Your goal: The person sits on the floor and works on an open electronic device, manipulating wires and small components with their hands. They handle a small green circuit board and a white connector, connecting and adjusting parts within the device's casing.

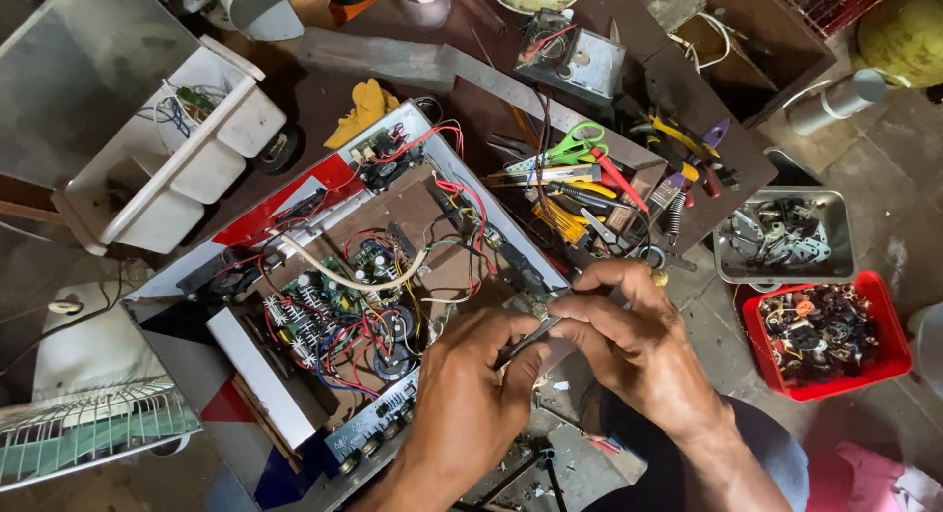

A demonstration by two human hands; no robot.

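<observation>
Open amplifier case (324,306), wiring exposed, lies tilted across my table (324,90). My left hand (470,394) and right hand (629,340) meet at its right edge. Left grip pinches a thin dark tool (524,343); right grip is pressed together on a small metal part (535,304). Red tray (879,365) sits right.

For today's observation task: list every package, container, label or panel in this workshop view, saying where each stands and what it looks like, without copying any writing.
Red tray: right edge, square plastic, full of small metal parts.
Grey tray: just above the red one, rectangular, holding metal pieces.
White bin: upper left, white plastic compartments, wires inside.
Front panel: near edge of the open amplifier case, grey strip with knobs; its lettering is too small to tell.
No screens show.
</observation>
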